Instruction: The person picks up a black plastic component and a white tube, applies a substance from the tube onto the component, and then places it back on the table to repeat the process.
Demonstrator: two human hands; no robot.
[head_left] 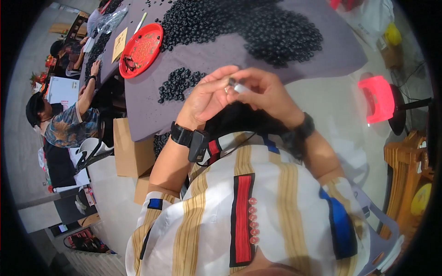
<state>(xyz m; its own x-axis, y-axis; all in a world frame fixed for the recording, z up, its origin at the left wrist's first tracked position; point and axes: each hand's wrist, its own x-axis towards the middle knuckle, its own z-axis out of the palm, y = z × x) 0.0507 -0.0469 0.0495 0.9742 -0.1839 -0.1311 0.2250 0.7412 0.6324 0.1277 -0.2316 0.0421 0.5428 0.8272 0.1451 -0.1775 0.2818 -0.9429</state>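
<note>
My left hand is closed in a pinch, its fingertips meeting those of the right hand over the near edge of the cloth. Between its thumb and finger sits a small dark bead, mostly covered. Pinched in my right hand is a short white stick-like tool, its end against or close to the bead; its exact kind is hidden by the fingers. Just left of my left hand lies a small group of black beads. A much larger pile of black beads spreads beyond my hands.
A red oval tray with dark glasses-like bits stands at the left, beside a yellowish card and a pale pen. Another person reaches over a table at far left. A cardboard box and pink stool flank me.
</note>
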